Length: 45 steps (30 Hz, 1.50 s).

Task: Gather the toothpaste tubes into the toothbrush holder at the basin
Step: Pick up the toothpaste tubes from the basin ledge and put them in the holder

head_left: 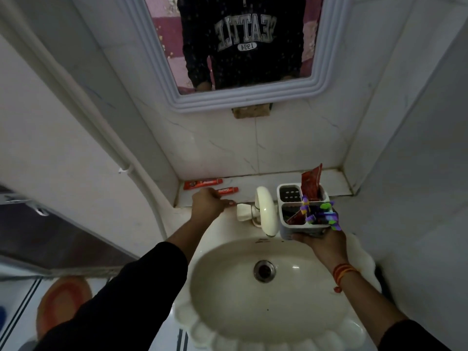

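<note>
Your left hand [206, 203] is pinching the near tube [228, 190]; lift it toward three o'clock into the holder [301, 211] that your right hand [320, 239] cups from below.

Ledge [266, 179] runs behind basin [253, 333], under mirror [329, 72]. Two toothpaste tubes lie on ledge at left: far tube [202, 184] by the wall, near tube [228, 190] just in front, w/ left hand [206, 205] on its left end. Tap [264, 210] sits centre. Right of tap, right hand [320, 238] holds toothbrush holder [298, 230] from below, above basin's back-right rim; toothbrushes [319, 214] in front compartment, another tube [311, 183] upright in back one.
</note>
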Each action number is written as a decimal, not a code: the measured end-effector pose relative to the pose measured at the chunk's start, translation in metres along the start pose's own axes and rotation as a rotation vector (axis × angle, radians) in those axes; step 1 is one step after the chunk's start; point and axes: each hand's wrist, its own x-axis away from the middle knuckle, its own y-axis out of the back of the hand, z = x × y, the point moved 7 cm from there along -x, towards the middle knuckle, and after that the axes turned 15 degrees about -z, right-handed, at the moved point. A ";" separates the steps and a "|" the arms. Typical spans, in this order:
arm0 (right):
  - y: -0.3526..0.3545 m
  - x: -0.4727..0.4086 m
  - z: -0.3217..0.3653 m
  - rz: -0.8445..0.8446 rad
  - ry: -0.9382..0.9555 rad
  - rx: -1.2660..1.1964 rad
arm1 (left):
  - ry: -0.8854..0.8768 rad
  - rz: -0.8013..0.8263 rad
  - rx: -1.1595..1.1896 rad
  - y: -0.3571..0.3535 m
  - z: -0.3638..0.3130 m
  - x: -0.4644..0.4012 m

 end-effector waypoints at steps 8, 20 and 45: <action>0.000 0.000 0.002 -0.015 -0.027 -0.052 | -0.388 -0.144 0.264 0.061 -0.119 0.060; 0.004 0.001 0.007 -0.003 0.005 -0.060 | -0.802 0.159 -0.373 -0.016 -0.191 0.120; -0.002 -0.005 -0.011 0.079 -0.125 -0.109 | -0.820 0.263 -0.467 -0.092 -0.231 0.099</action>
